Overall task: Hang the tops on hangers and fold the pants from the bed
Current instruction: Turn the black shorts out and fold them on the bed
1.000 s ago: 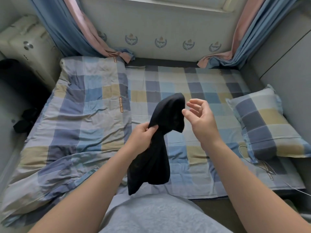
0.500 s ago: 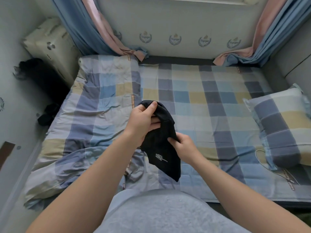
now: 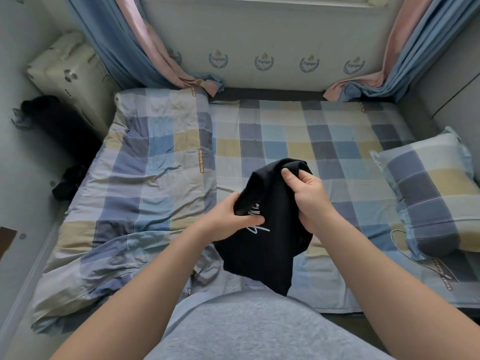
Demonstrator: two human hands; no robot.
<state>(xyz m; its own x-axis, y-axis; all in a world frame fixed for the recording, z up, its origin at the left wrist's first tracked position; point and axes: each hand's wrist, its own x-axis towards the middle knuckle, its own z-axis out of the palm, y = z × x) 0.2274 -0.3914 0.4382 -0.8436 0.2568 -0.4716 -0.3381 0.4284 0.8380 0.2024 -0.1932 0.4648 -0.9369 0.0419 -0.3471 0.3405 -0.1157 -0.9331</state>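
Head view: the left hand and right hand are each gripping a bunched black garment, which is hanging above the bed toward 6 o'clock. With the cloth this crumpled, a twisted layer is probably risking a crooked fold, or a slip from the grip.

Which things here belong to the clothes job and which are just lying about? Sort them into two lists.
Job in hand:
black garment, gripped by the left hand and right hand
bed beneath it

Just lying about:
checked pillow
rumpled quilt
curtains
cream case beside the bed
dark bundle on the floor
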